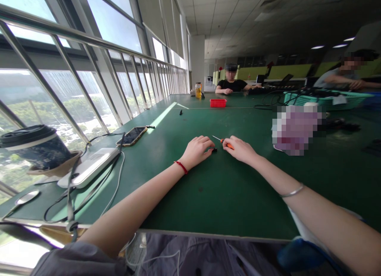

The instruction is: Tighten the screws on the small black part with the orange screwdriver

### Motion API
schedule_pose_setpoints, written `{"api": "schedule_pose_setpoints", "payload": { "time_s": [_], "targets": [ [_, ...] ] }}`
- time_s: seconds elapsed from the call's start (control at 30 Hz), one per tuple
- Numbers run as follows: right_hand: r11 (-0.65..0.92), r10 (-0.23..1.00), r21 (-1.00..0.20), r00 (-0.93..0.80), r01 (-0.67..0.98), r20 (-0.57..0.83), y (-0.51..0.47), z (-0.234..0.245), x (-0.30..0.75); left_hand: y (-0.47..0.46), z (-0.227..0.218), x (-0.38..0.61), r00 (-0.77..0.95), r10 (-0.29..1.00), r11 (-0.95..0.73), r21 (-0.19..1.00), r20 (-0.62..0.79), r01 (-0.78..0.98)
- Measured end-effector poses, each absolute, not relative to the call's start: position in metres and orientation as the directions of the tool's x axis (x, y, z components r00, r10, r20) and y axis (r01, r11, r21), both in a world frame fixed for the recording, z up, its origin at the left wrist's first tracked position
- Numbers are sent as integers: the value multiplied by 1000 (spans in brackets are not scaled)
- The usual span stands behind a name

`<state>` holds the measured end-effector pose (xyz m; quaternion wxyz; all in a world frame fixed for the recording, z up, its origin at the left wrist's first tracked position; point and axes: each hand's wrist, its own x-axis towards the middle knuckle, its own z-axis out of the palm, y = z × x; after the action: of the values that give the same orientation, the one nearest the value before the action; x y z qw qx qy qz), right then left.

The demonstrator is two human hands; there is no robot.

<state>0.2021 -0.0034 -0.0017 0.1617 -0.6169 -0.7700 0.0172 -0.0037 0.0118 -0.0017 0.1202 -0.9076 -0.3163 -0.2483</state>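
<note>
Left hand (pixel 195 152): fingers pinching black part (pixel 214 149). Right hand (pixel 240 149): fingers gripping orange screwdriver (pixel 230 146). Cup (pixel 32 149) lettering: "FE", rest unclear.

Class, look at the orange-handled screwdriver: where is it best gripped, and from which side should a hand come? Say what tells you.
Probably best by the orange handle, coming from the right, as the right hand does. The handle is the thicker part and lies on that side, while the thin metal shaft points left and slightly away from the person.
</note>
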Motion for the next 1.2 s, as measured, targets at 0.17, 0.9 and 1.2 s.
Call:
{"api": "schedule_pose_setpoints", "payload": {
  "time_s": [0.17,0.9,1.2],
  "targets": [
    [245,949,-311,-161,918,270,-4,-3,202,8,-1,-1,715,485,-795,-86,504,600],
    [269,963,-830,-147,489,226,-21,9,177,9,-4,0,474,565,-768,219,676,602],
    [344,906,-718,-12,605,423,-28,17,185,28,-12,-5,386,777,-627,556,498,545]
  ]
}}
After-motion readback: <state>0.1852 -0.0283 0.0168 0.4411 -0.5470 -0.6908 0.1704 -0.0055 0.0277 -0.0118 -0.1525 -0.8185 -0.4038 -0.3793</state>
